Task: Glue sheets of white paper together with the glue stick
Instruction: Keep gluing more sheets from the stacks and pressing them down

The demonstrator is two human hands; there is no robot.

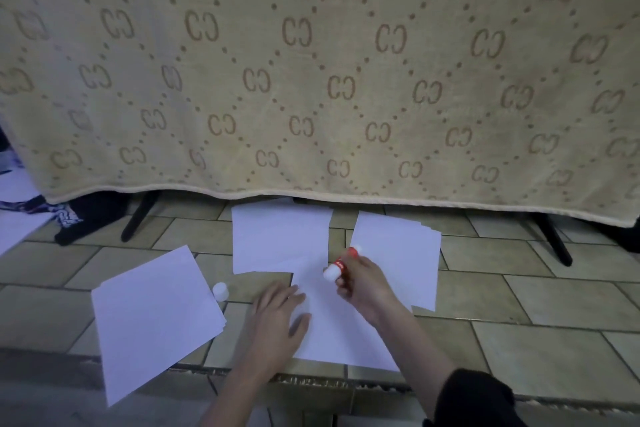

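Beige blanket [311,80] with a repeated interlocking-letter and dotted diamond pattern hangs across the whole upper view, draped over a frame with dark legs [140,217] showing beneath its hem; tiled floor [540,343] in pale beige fills the lower half, dark grout lines; dark patterned cloth [79,222] bunched at far left under the blanket edge; left stack of white paper [152,319] lies tilted on the tiles, several sheets slightly fanned at its right edge; middle sheet [277,239] lies flat just below the blanket hem; right stack [405,253] lies to its right, edges fanned, partly hidden by the right hand; working sheet [336,333] lies nearest the person, overlapping the middle sheet's lower right corner; dark sleeve [474,399] on the right forearm at bottom right; left hand [280,312] flat, fingers spread and straight, palm pressing the working sheet's left edge, thumb out on the paper; right hand [363,284] fingers curled round the glue stick [341,263], red body with white ends, held slanted above the working sheet's upper part, lower white end pointing down-left; cannot tell if that end touches the paper; white cap [220,289] stands upright on the tiles between the left stack and the left hand, touching neither hand
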